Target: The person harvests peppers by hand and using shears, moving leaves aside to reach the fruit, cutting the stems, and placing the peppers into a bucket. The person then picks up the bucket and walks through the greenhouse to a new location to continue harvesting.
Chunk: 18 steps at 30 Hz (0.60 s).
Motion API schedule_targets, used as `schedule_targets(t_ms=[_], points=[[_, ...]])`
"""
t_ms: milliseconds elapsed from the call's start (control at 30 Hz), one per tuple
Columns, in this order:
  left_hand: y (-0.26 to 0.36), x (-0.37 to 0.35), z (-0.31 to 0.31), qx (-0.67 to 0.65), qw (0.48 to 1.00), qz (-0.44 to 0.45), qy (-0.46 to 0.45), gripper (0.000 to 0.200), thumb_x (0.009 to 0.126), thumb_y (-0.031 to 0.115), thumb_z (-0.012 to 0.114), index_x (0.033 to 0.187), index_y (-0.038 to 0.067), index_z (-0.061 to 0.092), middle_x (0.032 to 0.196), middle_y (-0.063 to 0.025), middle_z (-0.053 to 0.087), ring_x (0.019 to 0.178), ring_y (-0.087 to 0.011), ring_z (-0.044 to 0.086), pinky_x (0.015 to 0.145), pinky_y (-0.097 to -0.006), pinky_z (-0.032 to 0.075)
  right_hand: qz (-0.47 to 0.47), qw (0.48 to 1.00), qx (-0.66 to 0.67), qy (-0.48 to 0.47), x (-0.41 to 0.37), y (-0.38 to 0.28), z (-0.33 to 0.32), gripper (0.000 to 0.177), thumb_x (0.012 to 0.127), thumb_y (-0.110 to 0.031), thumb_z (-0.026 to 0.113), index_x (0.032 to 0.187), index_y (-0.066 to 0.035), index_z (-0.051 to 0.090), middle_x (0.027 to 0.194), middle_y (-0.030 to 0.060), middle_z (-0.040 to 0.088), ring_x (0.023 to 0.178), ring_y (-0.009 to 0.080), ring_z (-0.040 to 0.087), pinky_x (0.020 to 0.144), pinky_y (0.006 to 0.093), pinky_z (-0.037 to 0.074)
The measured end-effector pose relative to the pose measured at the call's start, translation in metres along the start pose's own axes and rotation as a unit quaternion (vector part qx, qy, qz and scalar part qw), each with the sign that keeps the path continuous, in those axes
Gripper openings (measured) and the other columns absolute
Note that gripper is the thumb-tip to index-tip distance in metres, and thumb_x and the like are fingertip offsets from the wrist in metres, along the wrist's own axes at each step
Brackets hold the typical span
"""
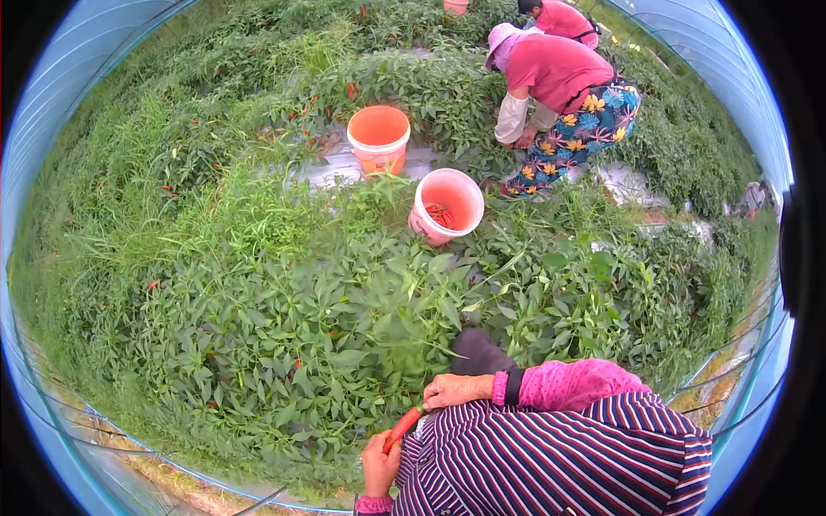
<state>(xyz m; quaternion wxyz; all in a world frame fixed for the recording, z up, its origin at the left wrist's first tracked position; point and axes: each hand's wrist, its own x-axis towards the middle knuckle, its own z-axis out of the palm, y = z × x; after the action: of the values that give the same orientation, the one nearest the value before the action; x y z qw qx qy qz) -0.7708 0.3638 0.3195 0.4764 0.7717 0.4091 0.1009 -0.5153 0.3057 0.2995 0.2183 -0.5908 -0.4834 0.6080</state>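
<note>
A long red chili pepper (pixel 403 429) is held between my two hands, close to my striped clothing. My left hand (pixel 379 464) is closed round its lower end. At the upper, stem end, the fingers of my right hand (pixel 450 391) are pinched together. Green pepper plants (pixel 249 344) stand just beyond my hands, with a few red peppers among the leaves. Farther ahead, a pink-white bucket (pixel 447 205) holds several red peppers. Behind it and to the left stands an orange bucket (pixel 379 138), its bottom hidden from view.
A person in a pink hat and red shirt (pixel 572 73) bends over plants at the upper right. Another person (pixel 564 19) is behind them. A third bucket (pixel 456 6) shows at the top edge. Blue greenhouse film (pixel 47 112) curves round the sides.
</note>
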Motion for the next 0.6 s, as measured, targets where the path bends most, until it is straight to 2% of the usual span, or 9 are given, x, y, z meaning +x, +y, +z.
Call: schedule_targets(t_ms=[100, 167, 233, 267, 367, 433, 533, 567, 600], points=[[0.008, 0.005, 0.004, -0.131, 0.988, -0.052, 0.066, 0.031, 0.077, 0.005, 0.061, 0.107, -0.002, 0.057, 0.081, -0.0091, 0.061, 0.067, -0.0175, 0.059, 0.059, -0.0277, 0.047, 0.044, 0.988, 0.143, -0.033, -0.013, -0.02, -0.028, 0.025, 0.089, -0.025, 0.053, 0.089, -0.002, 0.063, 0.062, -0.0011, 0.053, 0.056, 0.0077, 0.048, 0.056, 0.0235, 0.042], [0.016, 0.009, -0.004, -0.217, 0.972, -0.079, 0.054, 0.048, 0.079, 0.005, 0.06, 0.124, -0.001, 0.043, 0.084, -0.0069, 0.058, 0.066, -0.0086, 0.055, 0.056, -0.0223, 0.045, 0.051, 0.964, 0.26, 0.028, -0.026, -0.025, -0.046, 0.026, 0.09, -0.026, 0.052, 0.085, -0.003, 0.062, 0.062, -0.0027, 0.053, 0.052, 0.0061, 0.047, 0.051, 0.0207, 0.04], [0.013, 0.012, -0.01, -0.202, 0.973, -0.09, 0.07, 0.051, 0.08, 0.005, 0.059, 0.127, -0.001, 0.039, 0.082, -0.0059, 0.056, 0.064, -0.0085, 0.054, 0.056, -0.0228, 0.046, 0.019, 0.946, 0.304, 0.113, -0.042, -0.036, -0.071, 0.024, 0.09, -0.025, 0.052, 0.086, -0.003, 0.062, 0.061, -0.0028, 0.052, 0.052, 0.0059, 0.046, 0.05, 0.0203, 0.04], [0.007, 0.013, -0.007, -0.236, 0.962, -0.085, 0.11, 0.041, 0.078, 0.007, 0.06, 0.117, -0.001, 0.049, 0.081, -0.0078, 0.061, 0.064, -0.0125, 0.058, 0.058, -0.0264, 0.049, 0.019, 0.935, 0.315, 0.163, -0.049, -0.041, -0.089, 0.025, 0.09, -0.025, 0.052, 0.085, -0.003, 0.062, 0.061, -0.0027, 0.052, 0.052, 0.0058, 0.046, 0.049, 0.0204, 0.039], [0.012, 0.012, -0.016, -0.144, 0.981, -0.117, 0.055, 0.036, 0.084, 0.017, 0.059, 0.115, 0.0, 0.051, 0.089, -0.0147, 0.062, 0.076, -0.0227, 0.058, 0.07, -0.0337, 0.047, -0.011, 0.875, 0.397, 0.276, -0.06, -0.044, -0.146, 0.025, 0.09, -0.027, 0.053, 0.084, -0.004, 0.063, 0.061, -0.0027, 0.053, 0.05, 0.0052, 0.047, 0.047, 0.02, 0.038], [0.008, 0.014, -0.009, -0.095, 0.989, -0.102, 0.039, 0.032, 0.083, 0.016, 0.059, 0.109, -0.002, 0.052, 0.086, -0.014, 0.061, 0.074, -0.0225, 0.057, 0.068, -0.0343, 0.046, -0.027, 0.837, 0.416, 0.354, -0.05, -0.023, -0.195, 0.024, 0.09, -0.027, 0.053, 0.087, -0.005, 0.062, 0.062, -0.0027, 0.054, 0.049, 0.0056, 0.049, 0.045, 0.0198, 0.038], [0.021, 0.026, 0.005, -0.006, 0.996, -0.086, -0.004, 0.029, 0.083, 0.016, 0.058, 0.104, -0.003, 0.054, 0.085, -0.0156, 0.061, 0.075, -0.0244, 0.057, 0.069, -0.0346, 0.046, -0.009, 0.78, 0.494, 0.384, -0.041, 0.006, -0.259, 0.024, 0.089, -0.027, 0.056, 0.087, -0.003, 0.061, 0.066, 0.0019, 0.058, 0.057, 0.0091, 0.057, 0.049, 0.0206, 0.041], [-0.013, 0.028, 0.017, -0.02, 0.994, -0.101, -0.041, 0.03, 0.083, 0.018, 0.057, 0.105, -0.002, 0.055, 0.088, -0.0171, 0.062, 0.077, -0.0261, 0.058, 0.071, -0.0358, 0.046, 0.006, 0.793, 0.449, 0.411, -0.042, 0.01, -0.266, 0.025, 0.088, -0.027, 0.056, 0.087, -0.003, 0.061, 0.067, 0.0025, 0.059, 0.057, 0.0098, 0.057, 0.049, 0.0217, 0.042], [-0.002, 0.033, 0.019, -0.033, 0.993, -0.097, -0.053, 0.03, 0.083, 0.019, 0.057, 0.104, -0.003, 0.055, 0.088, -0.0169, 0.062, 0.076, -0.0264, 0.058, 0.071, -0.0359, 0.046, 0.023, 0.803, 0.404, 0.437, -0.043, 0.015, -0.265, 0.025, 0.088, -0.027, 0.057, 0.087, -0.002, 0.06, 0.067, 0.003, 0.059, 0.057, 0.0105, 0.057, 0.05, 0.0227, 0.044]])
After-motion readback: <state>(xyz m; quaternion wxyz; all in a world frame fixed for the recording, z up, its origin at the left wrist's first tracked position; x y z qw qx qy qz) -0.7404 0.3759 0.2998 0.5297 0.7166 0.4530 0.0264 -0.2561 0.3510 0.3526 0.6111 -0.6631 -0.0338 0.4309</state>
